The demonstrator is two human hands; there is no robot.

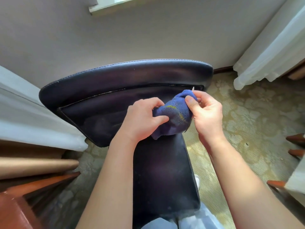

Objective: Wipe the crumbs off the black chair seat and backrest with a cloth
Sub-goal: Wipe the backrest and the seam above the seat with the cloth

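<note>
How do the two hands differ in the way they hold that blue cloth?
The left hand grips the cloth's lower bunched part with curled fingers, knuckles up. The right hand pinches the cloth's upper end between thumb and fingertips, sitting a little higher. Both hold the same cloth above the black chair.

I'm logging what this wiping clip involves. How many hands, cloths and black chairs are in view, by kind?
Hands: 2, left hand and right hand, both gripping the cloth
Cloths: 1, blue cloth
Black chairs: 1, black chair
Total: 4
</note>
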